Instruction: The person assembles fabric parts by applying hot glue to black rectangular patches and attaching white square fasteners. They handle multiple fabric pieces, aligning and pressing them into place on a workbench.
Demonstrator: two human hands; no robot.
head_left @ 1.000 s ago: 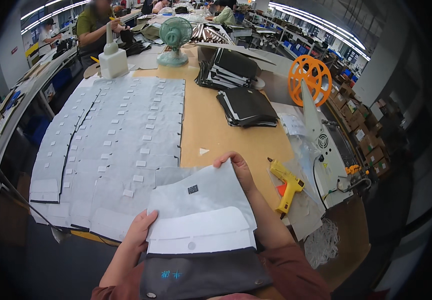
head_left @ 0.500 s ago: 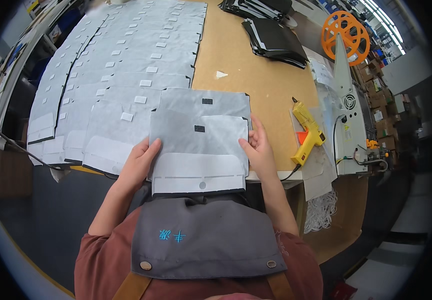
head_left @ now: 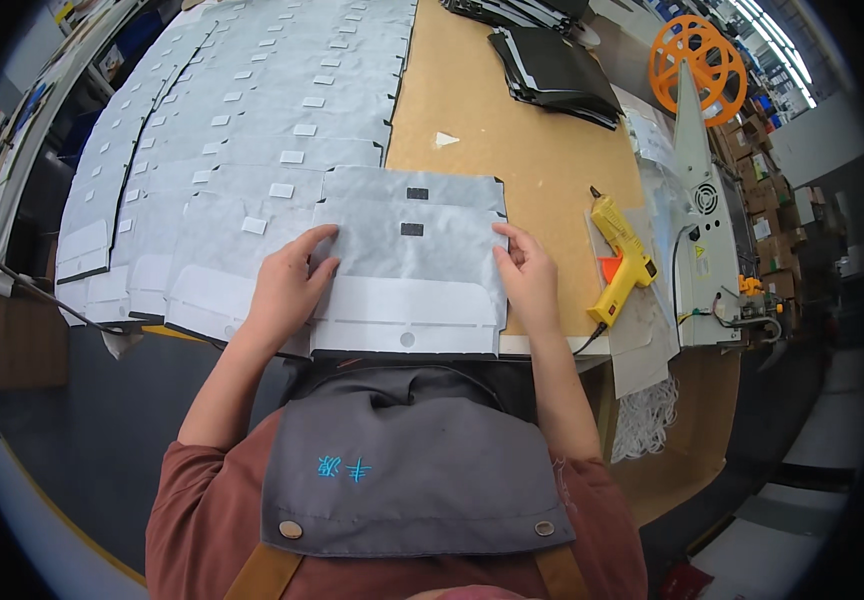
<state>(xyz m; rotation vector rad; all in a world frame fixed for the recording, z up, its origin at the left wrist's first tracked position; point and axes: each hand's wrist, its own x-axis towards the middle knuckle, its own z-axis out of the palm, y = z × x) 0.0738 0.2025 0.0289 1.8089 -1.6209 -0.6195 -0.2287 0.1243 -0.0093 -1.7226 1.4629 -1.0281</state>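
Observation:
A grey fabric panel point(head_left: 372, 255) with a white lower band and a small dark patch lies in front of me at the table's near edge. It overlaps another grey panel point(head_left: 462, 188), whose own dark patch shows just above. My left hand point(head_left: 292, 285) rests at the panel's left edge, thumb and forefinger apart. At the right edge, my right hand point(head_left: 530, 285) has its fingertips on the fabric, thumb and fingers apart. Neither hand grips the panel.
Overlapping rows of grey panels point(head_left: 252, 115) with white tabs cover the table's left side. A yellow glue gun point(head_left: 620, 265) lies to the right, beside a machine with an orange reel point(head_left: 697, 70). Black folded pieces point(head_left: 562, 75) are stacked at the back. White cords point(head_left: 644, 415) hang below.
The front panel has slid away from me, farther onto the panel beneath, so their patches sit closer together. Both hands went forward with it, and their fingers have loosened from its edges.

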